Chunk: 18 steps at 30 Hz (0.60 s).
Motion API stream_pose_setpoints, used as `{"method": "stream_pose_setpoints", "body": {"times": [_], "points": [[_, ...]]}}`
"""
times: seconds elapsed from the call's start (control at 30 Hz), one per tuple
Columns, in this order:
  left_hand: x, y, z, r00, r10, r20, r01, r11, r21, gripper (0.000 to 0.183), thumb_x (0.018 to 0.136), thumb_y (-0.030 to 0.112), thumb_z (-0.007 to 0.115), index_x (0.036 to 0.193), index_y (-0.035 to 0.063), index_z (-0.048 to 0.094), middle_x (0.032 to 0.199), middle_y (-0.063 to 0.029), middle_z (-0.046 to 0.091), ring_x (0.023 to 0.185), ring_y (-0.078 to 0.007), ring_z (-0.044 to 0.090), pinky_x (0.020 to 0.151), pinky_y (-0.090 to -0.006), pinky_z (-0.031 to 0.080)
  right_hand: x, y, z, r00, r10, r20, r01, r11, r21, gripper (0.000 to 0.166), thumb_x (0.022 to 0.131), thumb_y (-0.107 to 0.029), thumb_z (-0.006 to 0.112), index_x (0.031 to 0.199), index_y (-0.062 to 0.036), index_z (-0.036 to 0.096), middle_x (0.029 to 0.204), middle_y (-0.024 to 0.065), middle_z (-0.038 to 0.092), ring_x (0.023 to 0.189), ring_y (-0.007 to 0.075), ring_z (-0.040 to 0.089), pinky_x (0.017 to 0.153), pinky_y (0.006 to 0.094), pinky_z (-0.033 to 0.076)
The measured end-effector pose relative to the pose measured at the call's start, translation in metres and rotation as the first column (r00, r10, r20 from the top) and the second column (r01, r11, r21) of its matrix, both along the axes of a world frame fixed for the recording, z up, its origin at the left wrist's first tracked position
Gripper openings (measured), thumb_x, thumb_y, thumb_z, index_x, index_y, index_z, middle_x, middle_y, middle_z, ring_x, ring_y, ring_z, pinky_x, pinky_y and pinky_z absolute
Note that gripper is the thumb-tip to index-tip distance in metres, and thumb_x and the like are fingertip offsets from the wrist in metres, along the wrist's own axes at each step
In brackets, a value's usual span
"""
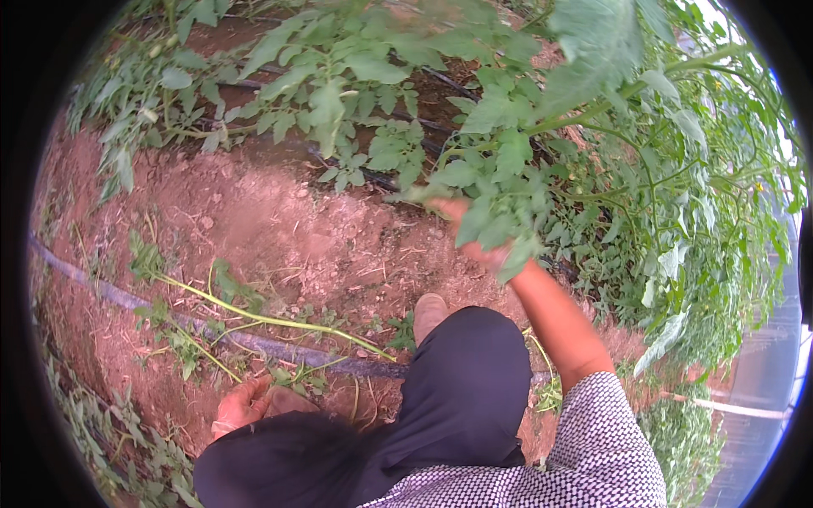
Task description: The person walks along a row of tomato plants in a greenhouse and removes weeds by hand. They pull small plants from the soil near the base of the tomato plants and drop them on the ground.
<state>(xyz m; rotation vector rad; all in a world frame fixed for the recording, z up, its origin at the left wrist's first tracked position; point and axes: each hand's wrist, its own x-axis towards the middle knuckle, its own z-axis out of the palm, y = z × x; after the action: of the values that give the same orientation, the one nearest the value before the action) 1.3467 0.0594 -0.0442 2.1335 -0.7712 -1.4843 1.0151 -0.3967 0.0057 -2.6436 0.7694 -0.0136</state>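
My left hand [240,405] is low at the left, beside my knee, its fingers curled around the lower end of a thin green tomato shoot [206,351]. Leaves at the shoot's far end lie over the hose. My right hand [475,250] reaches forward into the lower foliage of a tomato plant [502,152]. Leaves cover part of this hand and it is blurred, so what its fingers hold cannot be made out. A longer detached tomato stem [273,319] lies on the soil between my hands, its bare end near my right knee.
A dark hose [120,295] crosses the reddish soil [267,216] and passes under my legs. Black drip lines [381,180] run beneath the tomato row. Dense plants [705,209] rise at the right, with plastic sheeting [759,355] beyond. More plants [136,457] grow at lower left.
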Motion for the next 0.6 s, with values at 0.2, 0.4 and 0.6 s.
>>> {"method": "stream_pose_setpoints", "body": {"times": [0.2,0.4,0.6], "points": [[0.000,0.001,-0.004,0.999,-0.047,-0.022,0.045,0.995,-0.093,0.041,0.092,0.015,0.070,0.132,0.0111,0.065,0.115,-0.0144,0.073,0.102,-0.0249,0.072,0.090,-0.0361,0.056,0.029,-0.056,0.045,0.965,-0.214,-0.152,0.247,0.935,0.254,0.053,0.094,0.007,0.047,0.143,-0.0113,0.055,0.135,0.0083,0.063,0.111,0.0145,0.060,0.098,0.0284,0.049],[0.011,-0.002,-0.019,0.986,-0.092,-0.142,0.073,0.988,-0.138,0.043,0.091,0.010,0.069,0.134,0.0087,0.063,0.120,-0.0141,0.071,0.105,-0.0257,0.071,0.092,-0.0358,0.056,0.034,-0.050,0.059,0.879,-0.416,-0.233,0.470,0.837,0.279,0.031,0.097,-0.003,0.050,0.121,-0.0083,0.069,0.119,0.0067,0.071,0.105,0.0168,0.064,0.096,0.0309,0.050],[0.023,0.003,-0.004,0.966,0.013,-0.257,-0.044,0.993,-0.113,0.045,0.091,0.007,0.069,0.135,0.0080,0.062,0.122,-0.0145,0.069,0.110,-0.0261,0.069,0.095,-0.0362,0.054,-0.014,-0.044,-0.033,0.599,-0.499,-0.625,0.365,0.866,-0.341,0.032,0.092,-0.014,0.057,0.122,-0.0099,0.066,0.116,0.0105,0.070,0.102,0.0293,0.066,0.089,0.0391,0.053]]}}
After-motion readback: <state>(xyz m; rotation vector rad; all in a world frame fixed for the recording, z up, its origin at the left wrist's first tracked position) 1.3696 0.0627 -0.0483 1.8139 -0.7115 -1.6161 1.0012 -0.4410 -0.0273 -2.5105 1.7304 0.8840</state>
